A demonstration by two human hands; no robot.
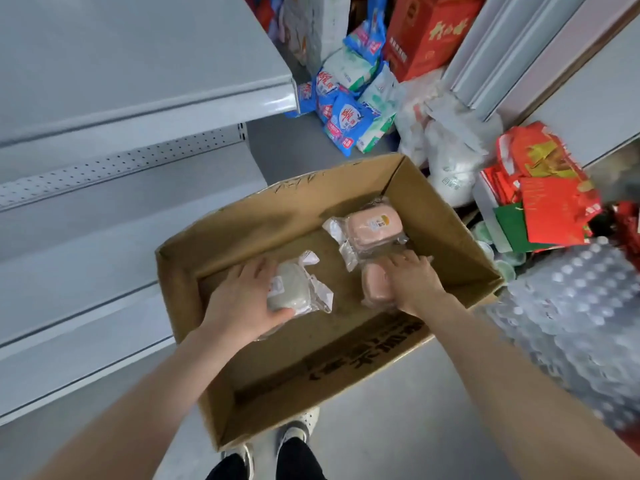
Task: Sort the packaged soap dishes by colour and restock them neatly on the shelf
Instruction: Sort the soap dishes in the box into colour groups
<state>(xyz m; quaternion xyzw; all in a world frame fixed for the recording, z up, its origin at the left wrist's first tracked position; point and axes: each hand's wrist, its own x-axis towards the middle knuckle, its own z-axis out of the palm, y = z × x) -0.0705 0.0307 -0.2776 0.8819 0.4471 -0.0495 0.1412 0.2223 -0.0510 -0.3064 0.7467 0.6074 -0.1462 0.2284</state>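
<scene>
Three soap dishes sat in our cardboard box (pixel 450 216) (none shelved yet, we judged): our left hand (pixel 242 299) gripped the grey dish (pixel 292 289), our right hand (pixel 414 282) clasped one pink dish (pixel 375 287), and the other pink dish (pixel 374 226) lay just beyond.

Grey floor (pixel 398 427): open cardboard box (pixel 450 237), near white metal shelving (pixel 138 81). In box: pink packaged soap dish (pixel 374 226) toward far right corner; second pink packaged soap dish (pixel 375 285) touching it, nearer side; grey-green packaged soap dish (pixel 291 289) left of both. Floor beyond box: blue-white detergent bags (pixel 346 123), red carton (pixel 426 36), white plastic bags (pixel 450 161).
</scene>
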